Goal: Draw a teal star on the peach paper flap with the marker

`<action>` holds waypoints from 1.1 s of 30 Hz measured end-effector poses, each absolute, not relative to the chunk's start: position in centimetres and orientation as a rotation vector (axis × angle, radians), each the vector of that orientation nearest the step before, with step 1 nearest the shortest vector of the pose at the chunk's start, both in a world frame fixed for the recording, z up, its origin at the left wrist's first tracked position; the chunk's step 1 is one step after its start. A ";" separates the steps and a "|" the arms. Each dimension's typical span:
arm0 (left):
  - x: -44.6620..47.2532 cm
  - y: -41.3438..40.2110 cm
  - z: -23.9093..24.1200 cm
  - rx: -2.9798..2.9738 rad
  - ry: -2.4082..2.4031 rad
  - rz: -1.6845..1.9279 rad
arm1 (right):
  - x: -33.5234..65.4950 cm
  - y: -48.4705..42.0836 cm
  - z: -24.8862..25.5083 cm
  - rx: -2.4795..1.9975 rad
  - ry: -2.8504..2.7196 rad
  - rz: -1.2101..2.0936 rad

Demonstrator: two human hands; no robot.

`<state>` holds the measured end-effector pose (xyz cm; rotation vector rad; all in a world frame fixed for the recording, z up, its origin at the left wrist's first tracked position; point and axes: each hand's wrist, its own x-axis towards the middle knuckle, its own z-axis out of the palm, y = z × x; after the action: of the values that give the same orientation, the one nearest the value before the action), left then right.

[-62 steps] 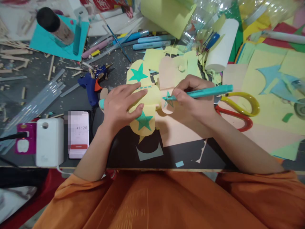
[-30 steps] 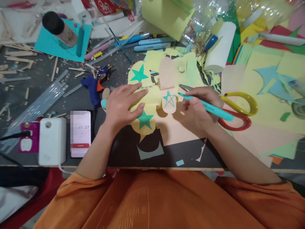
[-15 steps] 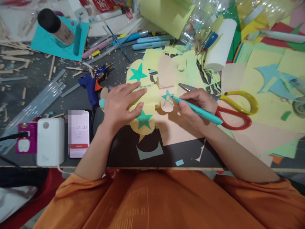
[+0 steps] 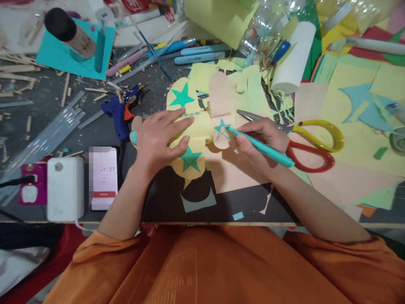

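My right hand [image 4: 264, 137] grips a turquoise marker [image 4: 268, 151], its tip on a star outline [image 4: 222, 129] drawn on a small rounded pale-peach flap. That flap adjoins a yellow paper cutout [image 4: 196, 126] with a rounded piece at top and bottom, each bearing a filled green star [image 4: 182, 97]. Spread over the left part of the cutout, my left hand [image 4: 163, 137] lies with fingers apart, pressing on the paper. A pair of scissors [image 4: 313, 157] with one yellow and one red handle lies partly beneath my right hand, which hides the middle of it.
Left of the cutout lie a blue glue gun [image 4: 118, 114], a phone [image 4: 104, 179] and a white charger block [image 4: 66, 190]. Several markers [image 4: 202, 58] and a thin brush [image 4: 155, 52] are behind. Paper sheets [image 4: 344, 147] and a white roll [image 4: 294, 57] occupy the right.
The marker tip has shifted slightly on the star's right side, where a little more colour shows. My left hand stays in place; the whole view has shifted slightly.
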<state>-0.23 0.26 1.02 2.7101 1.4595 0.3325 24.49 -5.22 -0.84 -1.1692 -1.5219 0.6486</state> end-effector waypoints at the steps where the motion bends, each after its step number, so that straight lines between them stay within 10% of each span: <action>1: -0.2 0.3 1.0 2.712 1.461 0.324 | 24.5 -5.2 -0.8 -1.169 -1.519 0.648; 33: -0.4 0.2 0.9 2.721 1.435 0.360 | 24.3 -5.2 -0.5 -1.205 -1.567 0.559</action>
<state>-0.42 0.21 0.91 2.7207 1.4345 0.3602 24.29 -5.17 -0.51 -1.2051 -1.5669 0.5586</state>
